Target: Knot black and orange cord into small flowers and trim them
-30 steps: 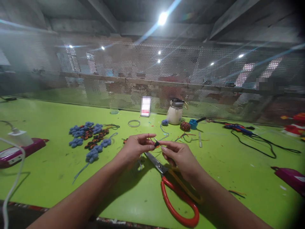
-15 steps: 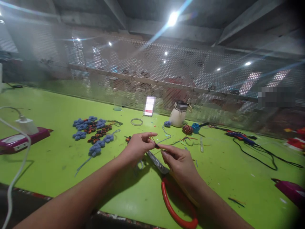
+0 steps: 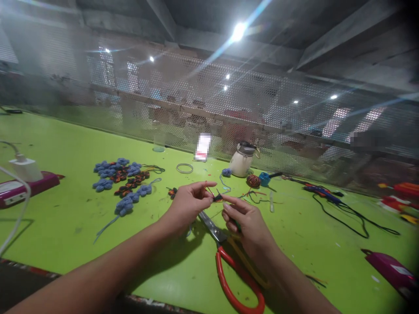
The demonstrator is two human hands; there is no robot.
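My left hand point(image 3: 188, 204) and my right hand point(image 3: 244, 222) meet over the green table point(image 3: 75, 209), fingertips pinched together on a small dark knotted cord piece point(image 3: 217, 197) with thin red strands. Both hands hover just above the table. Directly under them lie red-handled scissors point(image 3: 229, 266), blades pointing up-left beneath my right hand. Left of my hands sits a cluster of blue and dark knotted cord flowers point(image 3: 122, 183).
At the back by the mesh screen stand a white jar point(image 3: 241, 160), a cord ball point(image 3: 253, 180), a blue spool point(image 3: 264, 178) and a ring point(image 3: 184, 168). A black cable point(image 3: 347, 213) runs right. Magenta cases lie at far left point(image 3: 29, 188) and far right point(image 3: 386, 264).
The view has tilted and shifted slightly. My hands stay pinched together on the small cord piece, with only small finger movements.
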